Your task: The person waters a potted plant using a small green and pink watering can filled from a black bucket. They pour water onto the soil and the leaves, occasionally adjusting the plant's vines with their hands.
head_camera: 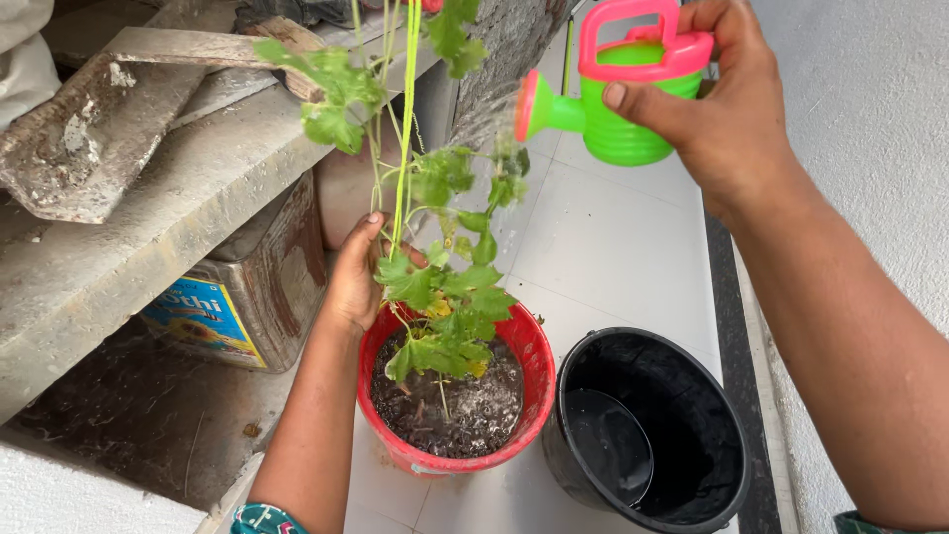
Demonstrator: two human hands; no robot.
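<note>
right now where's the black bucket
In the head view the black bucket sits on the floor at lower right, right beside the red pot holding the leafy plant, below the right hand tipping the green watering can.

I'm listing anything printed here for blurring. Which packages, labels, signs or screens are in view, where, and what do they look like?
Old tin can: under the concrete shelf, left of the red pot; boxy, rusty and dirty.
Label on the can's front: rectangular, blue with yellow and white print.
No signs or screens.
</note>
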